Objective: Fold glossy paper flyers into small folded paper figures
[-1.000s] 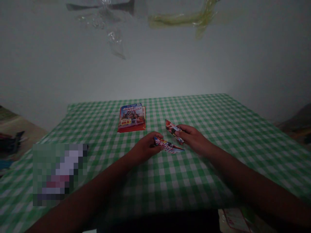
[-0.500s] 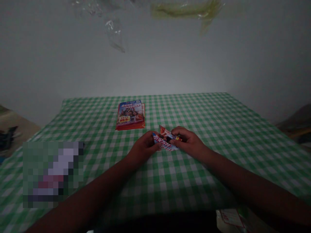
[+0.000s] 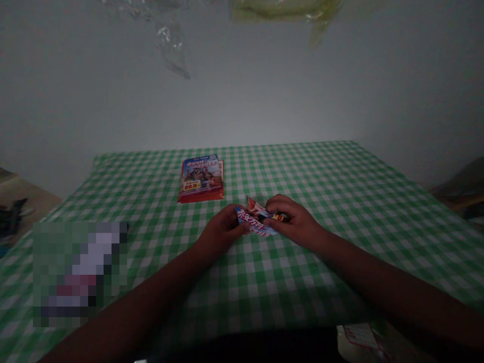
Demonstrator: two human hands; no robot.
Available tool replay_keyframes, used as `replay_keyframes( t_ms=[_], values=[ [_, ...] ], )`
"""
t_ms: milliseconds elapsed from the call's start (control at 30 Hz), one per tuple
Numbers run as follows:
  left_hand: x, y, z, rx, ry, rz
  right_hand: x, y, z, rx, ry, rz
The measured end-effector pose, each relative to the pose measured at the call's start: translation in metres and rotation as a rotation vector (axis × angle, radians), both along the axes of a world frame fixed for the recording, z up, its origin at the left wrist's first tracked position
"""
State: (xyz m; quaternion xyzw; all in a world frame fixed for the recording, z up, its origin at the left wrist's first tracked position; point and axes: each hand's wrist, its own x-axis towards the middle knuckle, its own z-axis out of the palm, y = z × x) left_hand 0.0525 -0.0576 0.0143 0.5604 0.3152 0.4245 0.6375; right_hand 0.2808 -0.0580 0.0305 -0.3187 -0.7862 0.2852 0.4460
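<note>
Between my two hands is a folded printed leaflet (image 3: 252, 222), blue, red and white, with one corner sticking up. My left hand (image 3: 223, 229) is closed on its left end, thumb along the near side. On the other end, my right hand (image 3: 293, 219) grips it with the thumb pressed on top and the fingers curled behind. Beyond my left hand lies a small stack of similar leaflets (image 3: 201, 179), the top one showing a group photo and a yellow price label.
A green and white checked cloth (image 3: 321, 176) covers the table. At the left lies a pixelated, elongated object (image 3: 91, 262). Behind the table rises a grey wall (image 3: 264, 91) with clear plastic and yellowish tape (image 3: 283, 11). A plastic bag (image 3: 359, 338) shows below the near edge.
The view has shifted slightly. Both hands keep their hold on the folded leaflet, which looks nearly the same, and the stack stays where it was.
</note>
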Motion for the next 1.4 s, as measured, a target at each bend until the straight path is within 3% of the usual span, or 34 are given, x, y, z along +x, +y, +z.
replay_keyframes(
  t_ms=[533,800,1400],
  values=[
    [-0.002,-0.001,0.007,-0.037,0.049,0.053,0.009,0.002,0.008,0.099,-0.031,0.044],
    [-0.002,0.0,0.008,-0.03,0.053,0.056,0.009,-0.003,0.018,0.063,-0.134,0.042],
    [-0.003,0.0,0.008,0.0,0.057,0.107,0.01,0.002,0.007,0.076,-0.163,-0.01]
  ],
)
